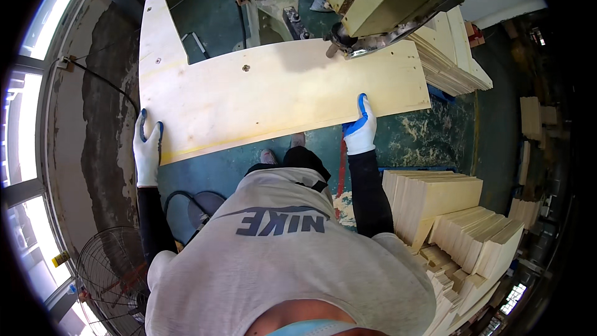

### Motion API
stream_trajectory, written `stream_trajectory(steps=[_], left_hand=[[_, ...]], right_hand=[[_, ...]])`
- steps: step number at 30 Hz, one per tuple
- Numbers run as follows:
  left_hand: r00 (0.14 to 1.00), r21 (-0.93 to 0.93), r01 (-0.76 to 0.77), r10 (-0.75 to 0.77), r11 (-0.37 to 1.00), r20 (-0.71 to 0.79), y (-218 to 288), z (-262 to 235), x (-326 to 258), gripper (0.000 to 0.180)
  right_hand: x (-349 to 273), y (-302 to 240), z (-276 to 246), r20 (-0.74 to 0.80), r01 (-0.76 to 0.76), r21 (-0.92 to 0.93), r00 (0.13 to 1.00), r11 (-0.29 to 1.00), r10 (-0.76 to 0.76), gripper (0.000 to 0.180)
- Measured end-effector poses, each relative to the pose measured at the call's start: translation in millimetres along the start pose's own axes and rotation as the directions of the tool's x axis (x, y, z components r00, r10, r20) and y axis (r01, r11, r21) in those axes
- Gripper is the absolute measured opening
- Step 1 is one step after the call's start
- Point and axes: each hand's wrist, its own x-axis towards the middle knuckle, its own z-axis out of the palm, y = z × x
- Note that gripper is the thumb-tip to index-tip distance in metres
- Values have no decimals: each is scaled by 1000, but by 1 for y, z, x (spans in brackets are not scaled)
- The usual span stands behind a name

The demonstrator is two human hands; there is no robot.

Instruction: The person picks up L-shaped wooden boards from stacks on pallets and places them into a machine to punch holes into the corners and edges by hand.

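A large L-shaped plywood panel lies in front of me, pale with a few dark knots, its narrow arm reaching away at the left. My left hand, in a white glove with blue fingers, grips the panel's left edge by the near corner. My right hand, gloved alike, holds the near edge toward the right, thumb on top and fingers underneath. Over the panel's far edge hangs the head of a pale green machine, with a short metal spindle at the board. Whether the spindle touches the wood I cannot tell.
Stacked plywood sheets stand beyond the panel's right end. Cut wooden pieces are piled at my right. A wire-caged fan is at the lower left, near a wall with windows. Sawdust lies on the green floor.
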Motion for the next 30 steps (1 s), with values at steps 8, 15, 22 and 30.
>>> stream_trajectory(steps=[8,15,22,30], left_hand=[[1000,21,10,-9,1000,-24,17,-6,1,61],[992,-16,-73,71,997,-105,0,0,-10,65],[994,-32,112,-112,993,-1,16,-4,-6,65],[976,-107,206,-197,973,91,-85,35,-17,66]], right_hand=[[7,-66,-10,105,132,135,984,982,-146,59],[53,-92,-56,-3,190,-31,982,981,-190,51],[50,-105,-46,27,240,-86,971,967,-238,51],[23,-133,20,6,461,-313,875,831,-483,54]])
